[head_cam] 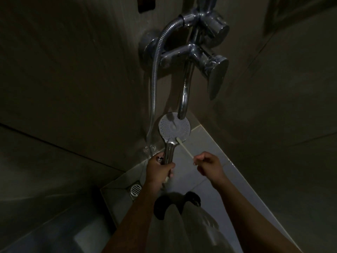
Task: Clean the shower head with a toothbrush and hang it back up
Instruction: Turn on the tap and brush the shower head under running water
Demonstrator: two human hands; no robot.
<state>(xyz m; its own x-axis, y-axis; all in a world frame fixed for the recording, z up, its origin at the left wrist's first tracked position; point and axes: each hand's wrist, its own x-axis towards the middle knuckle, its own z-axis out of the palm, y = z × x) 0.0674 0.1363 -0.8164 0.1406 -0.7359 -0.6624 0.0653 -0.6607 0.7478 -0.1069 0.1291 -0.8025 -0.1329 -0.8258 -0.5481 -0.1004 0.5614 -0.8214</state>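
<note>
The left hand [159,168] wraps the lower handle of the shower head [174,127], so that stretch is hidden. The toothbrush [184,147] vanishes at its tail into the right hand [209,166]; its bristles are too small to make out. The spout [186,92] covers the face's top edge. The hose [155,70] fades into the dark behind the head. Both forearms run off the bottom edge.

Scanned the frame for txt: none legible. Checked chrome mixer valve [193,53], shower head [174,127] face, floor drain [135,189], wall tiles; no brand, label, no. or sign I could read. Light was very dim, so any small markings on the fittings couldn't be made out.
</note>
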